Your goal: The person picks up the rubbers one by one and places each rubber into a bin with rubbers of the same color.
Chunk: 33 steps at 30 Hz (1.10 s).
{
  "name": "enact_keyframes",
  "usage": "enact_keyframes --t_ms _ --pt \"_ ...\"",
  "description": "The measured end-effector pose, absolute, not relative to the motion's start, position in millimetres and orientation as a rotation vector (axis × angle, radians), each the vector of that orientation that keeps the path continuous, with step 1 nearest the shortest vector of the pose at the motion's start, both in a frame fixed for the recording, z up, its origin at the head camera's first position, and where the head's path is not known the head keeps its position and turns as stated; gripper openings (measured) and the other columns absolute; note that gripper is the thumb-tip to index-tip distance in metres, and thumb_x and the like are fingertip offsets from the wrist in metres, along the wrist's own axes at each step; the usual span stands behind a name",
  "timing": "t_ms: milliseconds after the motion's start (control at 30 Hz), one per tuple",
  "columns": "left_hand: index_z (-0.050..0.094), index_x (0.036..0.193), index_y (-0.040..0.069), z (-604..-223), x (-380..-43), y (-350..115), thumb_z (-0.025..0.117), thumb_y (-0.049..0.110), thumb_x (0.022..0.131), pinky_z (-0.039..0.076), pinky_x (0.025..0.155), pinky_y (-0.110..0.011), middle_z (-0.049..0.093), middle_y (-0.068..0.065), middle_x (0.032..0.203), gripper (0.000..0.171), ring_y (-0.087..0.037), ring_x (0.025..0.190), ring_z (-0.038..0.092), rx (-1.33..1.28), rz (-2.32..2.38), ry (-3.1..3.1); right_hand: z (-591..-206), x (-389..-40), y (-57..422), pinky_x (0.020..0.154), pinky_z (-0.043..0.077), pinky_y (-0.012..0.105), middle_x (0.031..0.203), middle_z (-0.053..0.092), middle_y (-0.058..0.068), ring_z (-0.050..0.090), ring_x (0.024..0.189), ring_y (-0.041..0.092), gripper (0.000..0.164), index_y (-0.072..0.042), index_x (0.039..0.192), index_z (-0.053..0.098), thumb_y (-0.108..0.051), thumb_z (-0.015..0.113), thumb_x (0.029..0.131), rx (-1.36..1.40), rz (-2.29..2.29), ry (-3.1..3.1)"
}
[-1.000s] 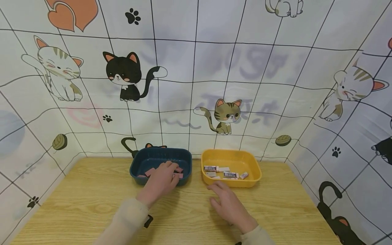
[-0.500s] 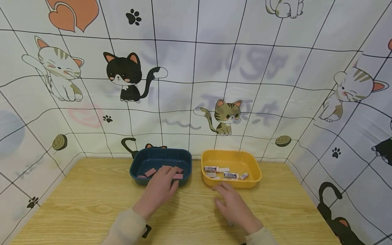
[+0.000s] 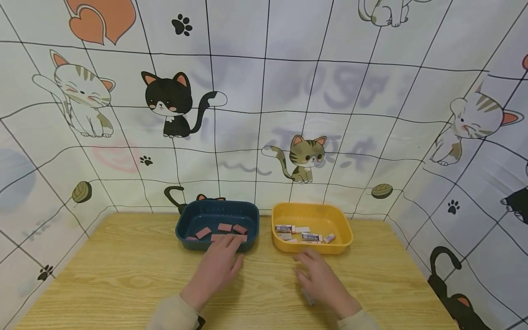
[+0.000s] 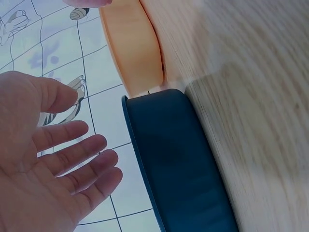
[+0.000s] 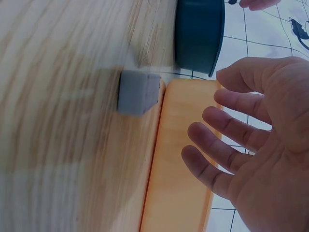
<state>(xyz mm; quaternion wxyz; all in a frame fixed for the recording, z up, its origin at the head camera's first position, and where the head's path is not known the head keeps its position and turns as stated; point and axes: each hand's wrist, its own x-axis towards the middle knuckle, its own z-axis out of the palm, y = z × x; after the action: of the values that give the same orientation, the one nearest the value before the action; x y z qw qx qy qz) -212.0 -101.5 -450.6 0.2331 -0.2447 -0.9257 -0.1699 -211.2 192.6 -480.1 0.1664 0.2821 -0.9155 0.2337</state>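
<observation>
My left hand [image 3: 216, 271] is over the front rim of the blue bin [image 3: 194, 211], its fingers relaxed and holding nothing, as the left wrist view shows. Several pink blocks that look like erasers [image 3: 224, 227] lie in that bin. Empty and loosely spread, my right hand [image 3: 323, 282] hovers above the table in front of the yellow bin [image 3: 313, 211]. Inside the yellow bin are several white erasers [image 3: 311, 237], some in dark printed sleeves. A small whitish-grey block [image 5: 137, 94] sits on the table below my right hand, partly hidden by it in the head view.
The two bins stand side by side with a narrow gap, near the back of the wood-grain table [image 3: 123, 266]. A white cloth printed with cats and grid lines [image 3: 239, 91] encloses the back and both sides.
My left hand has drawn back out of the blue bin, uncovering more pink blocks. My right hand has shifted slightly right and back, and the whitish-grey block now shows beside it.
</observation>
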Motion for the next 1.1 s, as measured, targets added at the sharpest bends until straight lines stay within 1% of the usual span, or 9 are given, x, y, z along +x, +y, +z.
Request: enact_keyframes --t_ms 200,267,400,467,567,733,867,1000,1100 --pt "0.068 0.124 0.000 -457 -206 -97 0.071 0.015 0.093 0.051 0.101 -0.055 0.066 -0.014 0.125 0.034 -0.033 0.115 0.066 -0.672 -0.509 -2.583 -483 -209 200 0.083 0.056 0.036 0.109 0.062 0.000 0.061 0.096 0.015 0.022 -0.005 0.113 0.071 -0.006 0.073 0.091 0.807 0.677 -2.682" --pt "0.068 0.121 0.001 -458 -203 -95 0.072 0.015 0.093 0.052 0.100 -0.054 0.066 -0.014 0.125 0.032 -0.033 0.113 0.066 -0.667 -0.525 -2.589 -481 -208 201 0.085 0.056 0.039 0.110 0.063 0.000 0.062 0.098 0.017 0.019 -0.007 0.112 0.071 -0.009 0.072 0.094 0.780 0.688 -2.738" --pt "0.069 0.118 0.004 -459 -198 -90 0.074 0.017 0.091 0.056 0.091 -0.045 0.066 -0.010 0.118 0.030 -0.027 0.101 0.064 -0.653 -0.523 -2.586 -477 -204 205 0.085 0.058 0.040 0.113 0.064 0.000 0.065 0.098 0.019 0.017 -0.007 0.111 0.071 -0.010 0.070 0.095 0.766 0.708 -2.784" --pt "0.069 0.118 0.003 -460 -196 -86 0.073 0.017 0.091 0.056 0.088 -0.043 0.066 -0.008 0.115 0.031 -0.026 0.098 0.062 -0.656 -0.520 -2.589 -477 -203 209 0.081 0.058 0.037 0.112 0.064 0.000 0.066 0.095 0.019 0.017 -0.007 0.111 0.071 -0.010 0.071 0.095 0.782 0.722 -2.780" --pt "0.069 0.121 0.001 -460 -193 -81 0.073 0.019 0.093 0.056 0.090 -0.042 0.067 -0.009 0.116 0.033 -0.025 0.101 0.063 -0.663 -0.528 -2.623 -478 -202 215 0.077 0.058 0.032 0.112 0.064 0.000 0.066 0.090 0.018 0.020 -0.005 0.112 0.071 -0.009 0.072 0.092 0.824 0.742 -2.771" --pt "0.067 0.127 0.001 -460 -190 -75 0.071 0.021 0.095 0.055 0.094 -0.045 0.066 -0.010 0.122 0.038 -0.026 0.106 0.062 -0.672 -0.545 -2.719 -479 -201 225 0.075 0.057 0.029 0.114 0.063 0.000 0.063 0.089 0.014 0.028 -0.003 0.116 0.070 -0.010 0.076 0.089 0.910 0.794 -2.842" --pt "0.067 0.127 0.003 -461 -189 -70 0.070 0.022 0.096 0.054 0.095 -0.046 0.066 -0.010 0.123 0.037 -0.026 0.107 0.062 -0.681 -0.556 -2.767 -479 -200 228 0.074 0.056 0.028 0.115 0.063 0.001 0.061 0.088 0.010 0.029 -0.004 0.117 0.069 -0.012 0.076 0.090 0.963 0.828 -2.890" --pt "0.068 0.126 0.003 -461 -187 -65 0.069 0.022 0.096 0.054 0.096 -0.046 0.066 -0.011 0.122 0.035 -0.027 0.108 0.064 -0.698 -0.548 -2.784 -478 -199 229 0.078 0.055 0.030 0.117 0.063 -0.002 0.057 0.090 0.007 0.030 -0.008 0.117 0.070 -0.016 0.077 0.089 0.959 0.827 -2.946" --pt "0.068 0.126 0.004 -461 -186 -61 0.068 0.023 0.097 0.053 0.098 -0.047 0.066 -0.011 0.123 0.034 -0.027 0.111 0.064 -0.703 -0.542 -2.816 -478 -197 230 0.085 0.055 0.034 0.118 0.062 -0.006 0.057 0.096 0.007 0.035 -0.014 0.118 0.071 -0.021 0.081 0.086 0.932 0.812 -3.010"
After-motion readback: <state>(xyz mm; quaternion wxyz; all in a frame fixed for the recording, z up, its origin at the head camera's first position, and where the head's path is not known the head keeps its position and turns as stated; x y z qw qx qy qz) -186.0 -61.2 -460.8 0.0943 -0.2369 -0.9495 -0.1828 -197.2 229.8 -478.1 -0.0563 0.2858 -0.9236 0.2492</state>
